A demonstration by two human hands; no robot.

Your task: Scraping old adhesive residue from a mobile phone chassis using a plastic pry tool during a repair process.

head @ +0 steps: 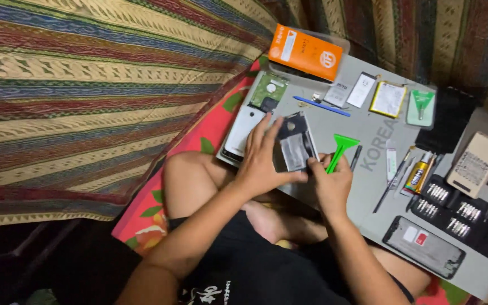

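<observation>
My left hand (262, 161) rests over an opened phone body (296, 144) on the grey work mat (368, 186), with its fingers spread across the phone's left side and thumb under it. My right hand (332, 179) pinches a green plastic pry tool (339, 149) against the phone's right edge. A white phone back (243, 131) lies just left of my left hand. I sit cross-legged with the mat across my lap.
An orange box (306, 52) lies at the mat's far end, near a blue spudger (321, 105), a battery (388, 99) and small parts. To the right are a glue tube (417, 176), a black bit set (458, 217), a dark phone frame (423, 246) and a tan phone (475, 164).
</observation>
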